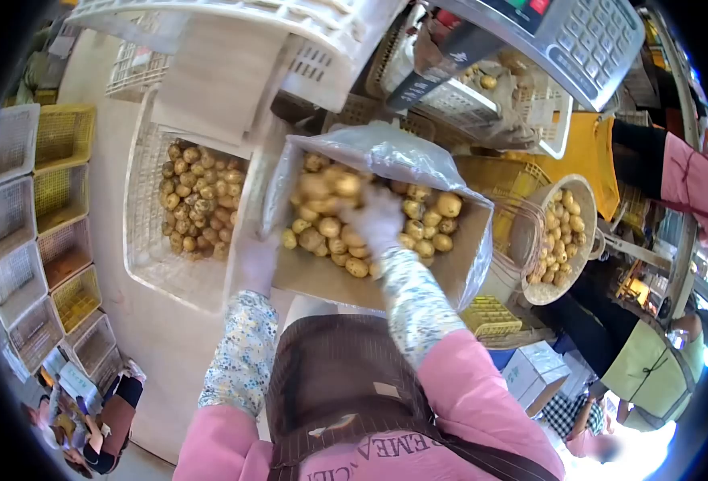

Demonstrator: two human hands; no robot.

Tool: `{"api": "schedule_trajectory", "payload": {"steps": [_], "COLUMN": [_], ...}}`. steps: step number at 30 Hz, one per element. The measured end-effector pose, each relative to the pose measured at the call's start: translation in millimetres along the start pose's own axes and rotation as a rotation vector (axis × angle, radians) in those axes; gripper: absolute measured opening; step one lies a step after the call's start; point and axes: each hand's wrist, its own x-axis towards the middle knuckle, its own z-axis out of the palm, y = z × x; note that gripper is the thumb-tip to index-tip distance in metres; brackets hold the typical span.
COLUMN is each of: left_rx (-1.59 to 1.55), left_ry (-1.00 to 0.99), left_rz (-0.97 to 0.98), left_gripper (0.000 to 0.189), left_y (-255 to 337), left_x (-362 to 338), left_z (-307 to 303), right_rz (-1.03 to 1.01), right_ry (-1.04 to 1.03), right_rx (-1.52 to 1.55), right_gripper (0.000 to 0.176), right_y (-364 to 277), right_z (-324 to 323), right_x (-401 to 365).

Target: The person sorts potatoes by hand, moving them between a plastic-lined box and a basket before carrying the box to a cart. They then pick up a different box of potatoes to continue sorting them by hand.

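Note:
A cardboard box [450, 268] lined with clear plastic [386, 152] holds several small yellow potatoes [430, 216]. My right hand [374, 216], in a white glove, reaches into the box and rests on the potatoes; whether it grips one I cannot tell. My left hand [256, 264], also gloved, holds the box's left side. Both arms wear floral sleeve covers over pink sleeves.
A white crate [141, 240] with more potatoes [194, 196] sits to the left. A scale with a keypad [578, 40] is above. At the right, another person holds a white basket [586, 200] of potatoes. Stacked yellow and white crates [41, 208] line the far left.

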Motion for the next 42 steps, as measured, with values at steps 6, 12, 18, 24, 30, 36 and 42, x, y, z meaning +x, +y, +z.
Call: {"api": "schedule_trajectory", "payload": {"steps": [6,12,18,24,30,36,42], "left_rx": [-0.011,-0.032,-0.194,-0.158,-0.237,-0.690,-0.713], "left_ry": [0.078,0.088,0.266,0.429,-0.036,-0.461,-0.654], "left_rz": [0.185,0.154,0.229,0.404,0.555,0.132,-0.327], "left_gripper": [0.024,0.031,0.037,0.028,0.025,0.032,0.025], "left_y": [-8.8,7.5,22.0,16.7,10.0,43.2,57.4], "left_x": [22.7,5.8,-33.1,-70.0,-124.7,-121.1,-131.2], "left_z": [-22.1,-34.8,-28.6,-33.9,-8.3,71.0,46.9], "right_rz": [-0.312,-0.192,-0.294,-0.030,-0.054,-0.520,-0.160], "right_ry": [0.127,-0.003,0.372,0.143,-0.179,-0.266,0.005], "right_rx": [-0.284,-0.292,-0.323,-0.544,-0.381,0.373,0.791], "right_gripper": [0.061,0.049,0.033,0.025,0.038,0.038,0.028], "right_y": [13.0,74.8,101.0,79.2,76.3,67.3,62.6], "right_z": [43.1,22.8,3.2,-4.0,-43.7,-26.0,2.8], "right_x": [-35.8,-74.8,-15.2,50.0,14.6,-87.3,-137.3]}}
